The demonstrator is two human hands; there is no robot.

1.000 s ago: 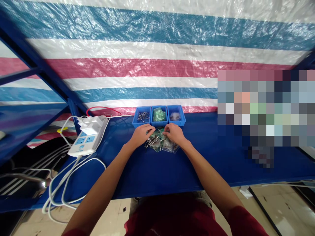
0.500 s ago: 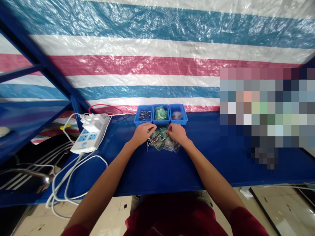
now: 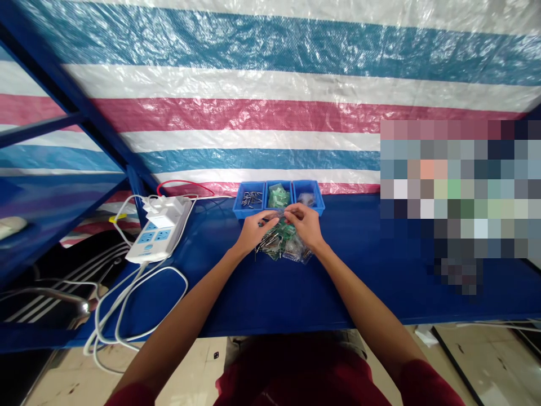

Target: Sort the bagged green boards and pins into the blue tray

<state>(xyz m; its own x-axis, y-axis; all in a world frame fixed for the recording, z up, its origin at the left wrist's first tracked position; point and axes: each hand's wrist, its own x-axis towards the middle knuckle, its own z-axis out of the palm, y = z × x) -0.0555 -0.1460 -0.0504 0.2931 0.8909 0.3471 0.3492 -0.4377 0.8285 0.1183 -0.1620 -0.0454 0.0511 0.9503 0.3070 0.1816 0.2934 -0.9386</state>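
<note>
My left hand (image 3: 252,230) and my right hand (image 3: 306,225) meet just in front of the blue bins, thumbs and fingers pinched. Between their fingertips is what looks like a small clear plastic bag (image 3: 279,213), mostly hidden. Below them on the table lies a mixed pile of thin metal pins (image 3: 267,241), green pieces (image 3: 287,230) and clear plastic bags (image 3: 295,248). Three blue bins stand side by side behind: the left bin (image 3: 249,213) has metal pins, the middle one green packets (image 3: 279,196), the right one clear bags (image 3: 306,198).
A white power strip (image 3: 154,239) with plugged-in adapters lies on the blue table (image 3: 270,299) at the left, its white cables (image 3: 122,304) looping over the front edge. A striped plastic sheet (image 3: 253,113) hangs behind. The right side is pixelated.
My hands have come together above the pile; the left moved right. A small clear plastic bag now shows between their fingertips. The view has shifted slightly.
</note>
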